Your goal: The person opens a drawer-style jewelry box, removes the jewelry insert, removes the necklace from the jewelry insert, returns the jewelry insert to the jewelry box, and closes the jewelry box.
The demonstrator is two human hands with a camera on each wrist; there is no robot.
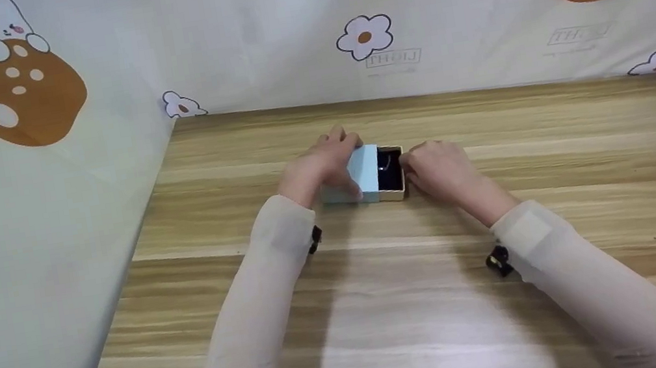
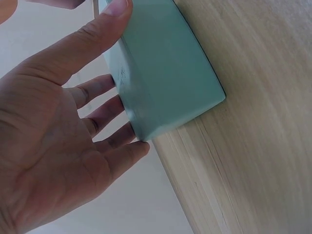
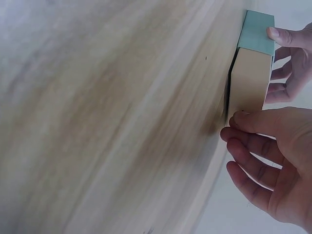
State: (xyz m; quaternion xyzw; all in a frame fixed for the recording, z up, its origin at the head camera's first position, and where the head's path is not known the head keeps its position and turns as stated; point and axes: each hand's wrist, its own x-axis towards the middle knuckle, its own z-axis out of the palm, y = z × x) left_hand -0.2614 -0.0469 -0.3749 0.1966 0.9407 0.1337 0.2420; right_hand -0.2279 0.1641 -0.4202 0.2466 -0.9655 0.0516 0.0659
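Cover (image 1: 367,168), head view: pale blue, lying on the wooden table (image 1: 557,134), the tan tray (image 1: 392,196) jutting from its right end
Hands, head view: left hand (image 1: 325,163) grasps the cover; right hand (image 1: 439,169) pinches the tray's outer end
Left wrist view: thumb (image 2: 92,36) and fingers (image 2: 124,158) straddle the cover
Right wrist view: tray's end pinched at the thumb

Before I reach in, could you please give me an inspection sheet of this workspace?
Surface: wood-grain table, glare on its near part
Job's things: pale blue cover around a tan tray, which sticks out partway; inside, dark lining and a thin shiny item, too small to identify
Clutter: nothing seen
Hands: left hand grips cover; right hand pinches tray's exposed end
Cables: nothing seen
Surroundings: patterned wall covering behind and at left
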